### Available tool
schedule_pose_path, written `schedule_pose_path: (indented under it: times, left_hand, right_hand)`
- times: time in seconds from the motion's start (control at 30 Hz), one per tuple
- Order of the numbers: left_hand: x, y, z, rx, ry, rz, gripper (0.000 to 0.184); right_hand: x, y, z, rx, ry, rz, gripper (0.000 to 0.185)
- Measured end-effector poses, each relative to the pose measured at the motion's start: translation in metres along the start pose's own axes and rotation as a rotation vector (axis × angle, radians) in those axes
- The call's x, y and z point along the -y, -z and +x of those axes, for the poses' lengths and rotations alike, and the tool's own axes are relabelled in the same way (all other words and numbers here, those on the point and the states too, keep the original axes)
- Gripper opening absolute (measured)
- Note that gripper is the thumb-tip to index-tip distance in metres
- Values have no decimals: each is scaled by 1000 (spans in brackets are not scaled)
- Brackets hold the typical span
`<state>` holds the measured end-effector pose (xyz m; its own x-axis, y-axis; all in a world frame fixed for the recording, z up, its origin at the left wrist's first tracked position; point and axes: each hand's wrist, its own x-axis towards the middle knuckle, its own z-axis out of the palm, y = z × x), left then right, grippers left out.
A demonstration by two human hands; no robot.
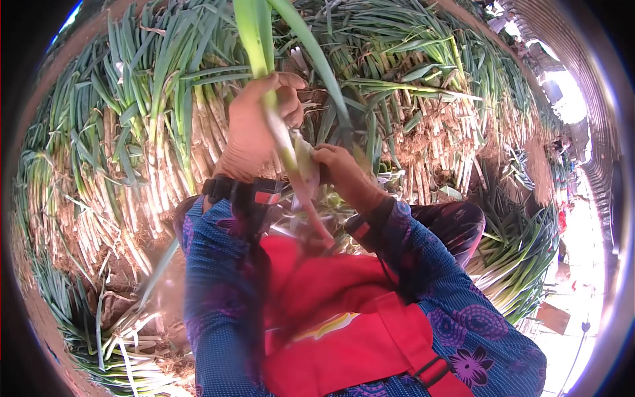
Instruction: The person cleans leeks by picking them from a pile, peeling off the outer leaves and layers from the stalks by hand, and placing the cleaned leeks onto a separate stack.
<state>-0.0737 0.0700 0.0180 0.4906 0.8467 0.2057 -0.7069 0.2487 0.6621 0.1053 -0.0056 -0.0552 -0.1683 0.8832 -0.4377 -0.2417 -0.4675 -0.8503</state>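
Observation:
My left hand (258, 126) is closed around the stalk of a long green onion (286, 145) in the middle of the view. Its green leaves rise past the top edge, and its pale, pinkish root end slants down towards my red apron (331, 271). Beside the stalk, my right hand (347, 175) pinches a loose pale outer layer (305, 161) of the same onion with thumb and fingers. The fingertips of the right hand are partly hidden behind that layer. Dark bands with red patches circle both wrists.
A thick bank of green onions (152, 132) with roots hanging down curves in front of me. More onions (516, 264) are heaped at the right and some (126, 357) at the lower left. Peeled scraps (284, 215) lie below my hands. Corrugated sheeting (595, 86) edges the right.

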Motion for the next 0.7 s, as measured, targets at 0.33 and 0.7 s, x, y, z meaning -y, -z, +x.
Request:
schedule_pose_path:
  times: [0.33,0.7]
  left_hand:
    - [-38,15,-7,256,-158,-72,38]
    - [-42,43,-23,-129,-112,-101,32]
  right_hand:
    - [-92,127,53,-39,409,-135,16]
    - [-59,279,-8,-780,-119,-287,25]
